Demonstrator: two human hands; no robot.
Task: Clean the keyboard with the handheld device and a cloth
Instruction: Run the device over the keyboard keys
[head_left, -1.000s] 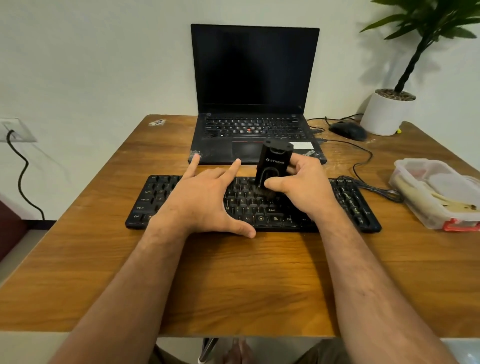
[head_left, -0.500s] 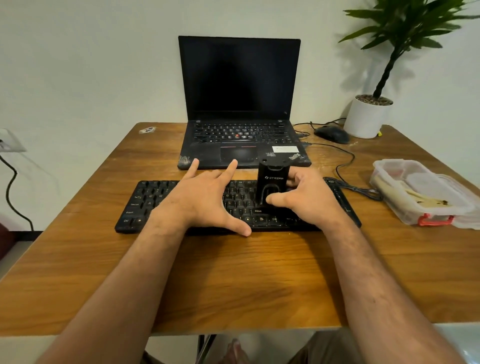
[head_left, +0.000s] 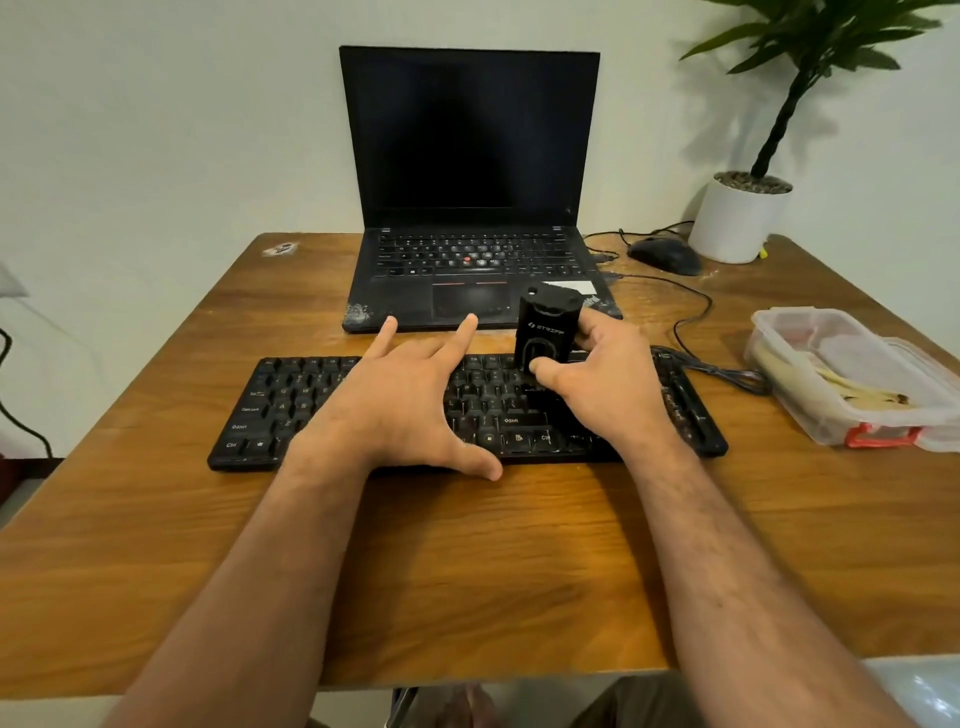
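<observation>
Right hand (head_left: 602, 384) gripping black STRIPP-marked device (head_left: 545, 327), keyboard (head_left: 270, 410) Shift key legible

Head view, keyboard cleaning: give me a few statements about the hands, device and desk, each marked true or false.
1. The right hand grips the black handheld device upright over the keyboard. True.
2. The left hand holds a cloth. False: it lies spread on the keyboard with straight fingers, holding nothing.
3. The laptop screen is dark. True.
4. The mouse lies left of the laptop. False: it lies to its right, near the white plant pot.
</observation>
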